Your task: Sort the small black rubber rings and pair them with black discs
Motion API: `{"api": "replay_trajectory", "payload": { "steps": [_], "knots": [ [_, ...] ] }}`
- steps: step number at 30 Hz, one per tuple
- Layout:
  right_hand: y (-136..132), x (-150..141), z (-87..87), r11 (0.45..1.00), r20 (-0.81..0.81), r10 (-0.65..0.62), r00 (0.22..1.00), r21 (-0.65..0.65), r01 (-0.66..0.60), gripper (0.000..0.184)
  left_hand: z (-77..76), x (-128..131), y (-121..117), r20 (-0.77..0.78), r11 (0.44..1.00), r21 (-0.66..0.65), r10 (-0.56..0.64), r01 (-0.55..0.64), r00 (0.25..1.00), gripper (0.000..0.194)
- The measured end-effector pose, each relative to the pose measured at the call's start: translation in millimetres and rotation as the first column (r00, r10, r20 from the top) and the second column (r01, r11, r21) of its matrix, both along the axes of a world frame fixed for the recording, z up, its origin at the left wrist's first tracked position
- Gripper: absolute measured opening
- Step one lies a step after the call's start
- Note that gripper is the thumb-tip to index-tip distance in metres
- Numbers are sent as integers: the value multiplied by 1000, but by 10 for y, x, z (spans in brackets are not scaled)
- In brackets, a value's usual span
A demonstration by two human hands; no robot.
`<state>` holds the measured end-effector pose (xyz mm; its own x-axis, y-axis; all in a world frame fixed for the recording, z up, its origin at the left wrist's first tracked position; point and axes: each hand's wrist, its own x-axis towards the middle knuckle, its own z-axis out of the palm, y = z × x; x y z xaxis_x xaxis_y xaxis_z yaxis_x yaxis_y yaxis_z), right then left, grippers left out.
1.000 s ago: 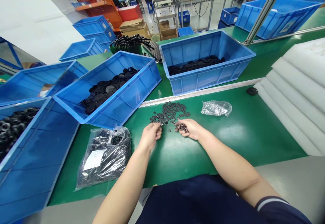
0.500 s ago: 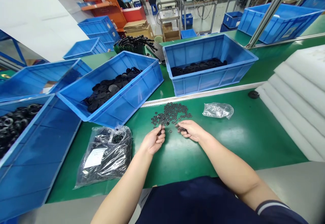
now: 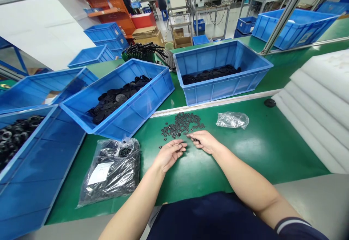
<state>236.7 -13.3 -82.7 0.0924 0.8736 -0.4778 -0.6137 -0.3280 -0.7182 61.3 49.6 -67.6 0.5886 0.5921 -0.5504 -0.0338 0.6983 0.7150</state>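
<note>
- The left hand is hovering just below the pile of small black washers, turned palm-inward; its fingers are curling narrowly, and whether they are holding a washer I cannot tell.
- The right hand is reaching the pile's near edge, its fingers pinching narrowly around a few washers.
- The green counter is carrying the pile, with stray washers lying loose around its near edge.
- Left of the pile, a plastic bag of black parts is lying on the counter, and a crumpled clear bag is lying to the right.
- Beyond the pile, a blue crate of black discs and a second blue crate of black discs are standing side by side.
- Further left of the pile, a blue crate of black rings is sitting, while white foam sheets are stacking up to the right.
- Risk: small, flat washers could be slipping from the narrow pinch, and a careless wrist could be sweeping strays off the counter or mixing them into the bag.
</note>
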Motion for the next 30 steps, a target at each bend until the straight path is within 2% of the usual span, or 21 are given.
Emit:
{"api": "replay_trajectory", "payload": {
  "steps": [5,8,12,19,26,30],
  "knots": [
    [-12,4,-35,998,20,33,999,54,-34,37,-48,-7,-32,-23,1000,1,-4,5,1000,28],
    [-5,0,-28,998,10,33,999,48,-33,34,-77,-2,-39,-32,1000,16,16,-16,999,36],
    [8,-26,-5,1000,42,-1,999,-8,1,23,-82,18,-42,-57,996,63,66,-63,996,38],
    [-16,-59,-49,994,121,92,988,55,-99,28,-117,108,-49,-121,984,178,53,-31,991,39],
    [-23,-123,-61,995,337,77,938,34,-94,21,-186,204,-87,-165,951,308,53,1,985,40],
    [-34,-119,-39,995,389,73,918,29,-92,20,-167,186,-100,-198,914,401,27,56,980,37]
  ]
}}
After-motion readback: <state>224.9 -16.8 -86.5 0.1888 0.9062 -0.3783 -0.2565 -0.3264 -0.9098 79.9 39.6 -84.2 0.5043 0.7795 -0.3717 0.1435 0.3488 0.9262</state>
